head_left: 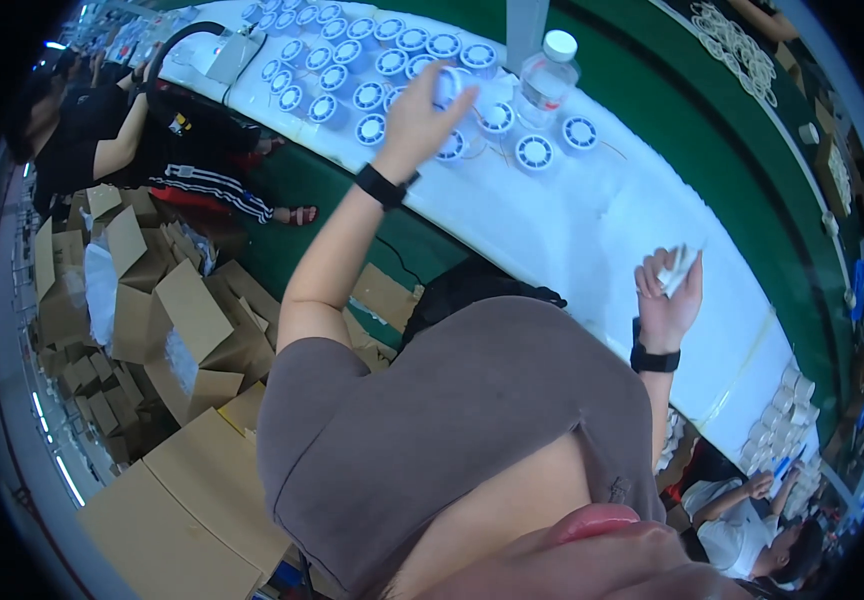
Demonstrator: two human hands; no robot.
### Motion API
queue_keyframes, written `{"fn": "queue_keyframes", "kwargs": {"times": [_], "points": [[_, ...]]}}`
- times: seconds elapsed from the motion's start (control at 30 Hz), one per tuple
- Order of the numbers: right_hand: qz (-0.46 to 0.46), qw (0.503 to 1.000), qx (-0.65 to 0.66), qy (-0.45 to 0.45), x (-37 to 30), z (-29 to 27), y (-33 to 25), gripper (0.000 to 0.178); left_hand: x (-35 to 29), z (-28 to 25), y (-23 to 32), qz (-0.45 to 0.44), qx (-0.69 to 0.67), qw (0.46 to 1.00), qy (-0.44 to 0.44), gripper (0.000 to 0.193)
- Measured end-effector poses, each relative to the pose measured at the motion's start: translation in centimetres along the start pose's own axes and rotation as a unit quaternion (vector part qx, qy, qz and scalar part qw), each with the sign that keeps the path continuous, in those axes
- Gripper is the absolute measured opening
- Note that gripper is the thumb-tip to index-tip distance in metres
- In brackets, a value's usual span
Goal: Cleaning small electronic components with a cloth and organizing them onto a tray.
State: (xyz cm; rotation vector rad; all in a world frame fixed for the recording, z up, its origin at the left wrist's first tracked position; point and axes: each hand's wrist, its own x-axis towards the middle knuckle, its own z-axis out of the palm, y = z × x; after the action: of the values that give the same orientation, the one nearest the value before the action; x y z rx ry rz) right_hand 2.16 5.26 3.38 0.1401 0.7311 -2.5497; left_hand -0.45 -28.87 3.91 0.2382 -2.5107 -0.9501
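My left hand [420, 125] reaches over the far part of the white worktable, its thumb and fingers around a round white housing [449, 88] among the others. Several similar white cylindrical housings [372, 128] with slotted round tops stand in rows about it. Closest to me on the right side of that group is another slotted housing [533, 153] with a thin wire beside it. Above the table's right part, my right hand [667, 295] is closed on a small white piece [676, 270]; its exact kind is blurred.
A clear bottle [549, 80] with a white cap stands right of my left hand. The white tabletop [602, 230] borders a green conveyor belt [742, 170] carrying white rings [737, 50]. Open cardboard boxes [192, 320] are piled left. Co-workers sit at left and lower right, near stacked white parts [784, 415].
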Motion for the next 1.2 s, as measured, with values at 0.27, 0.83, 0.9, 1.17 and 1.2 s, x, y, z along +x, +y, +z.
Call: {"fn": "queue_keyframes", "kwargs": {"times": [0.27, 0.83, 0.9, 1.17, 1.2], "points": [[-0.028, 0.958, -0.196, 0.208, -0.3, -1.5, 3.1, 0.022, 14.0, -0.3, -10.1, 0.042, 0.144, 0.989, -0.004, 0.057], [-0.074, 0.918, -0.207, 0.330, -0.2, -1.7, 6.0, 0.020, 19.9, 7.5, -15.1, -0.042, 0.260, 0.952, -0.156, 0.057], [-0.092, 0.852, -0.445, 0.258, 2.4, -2.3, 5.3, 0.025, 18.1, 4.4, -12.8, -0.035, 0.241, 0.963, -0.116, 0.053], [-0.148, 0.371, -0.916, 0.043, 15.5, 0.6, 5.3, 0.060, 5.0, -2.2, -6.4, -0.015, -0.175, 0.983, -0.055, 0.025], [-0.120, 0.334, -0.935, -0.004, 16.7, 0.6, 5.3, 0.062, 3.0, -2.4, -6.5, -0.036, -0.216, 0.973, -0.073, 0.024]]}}
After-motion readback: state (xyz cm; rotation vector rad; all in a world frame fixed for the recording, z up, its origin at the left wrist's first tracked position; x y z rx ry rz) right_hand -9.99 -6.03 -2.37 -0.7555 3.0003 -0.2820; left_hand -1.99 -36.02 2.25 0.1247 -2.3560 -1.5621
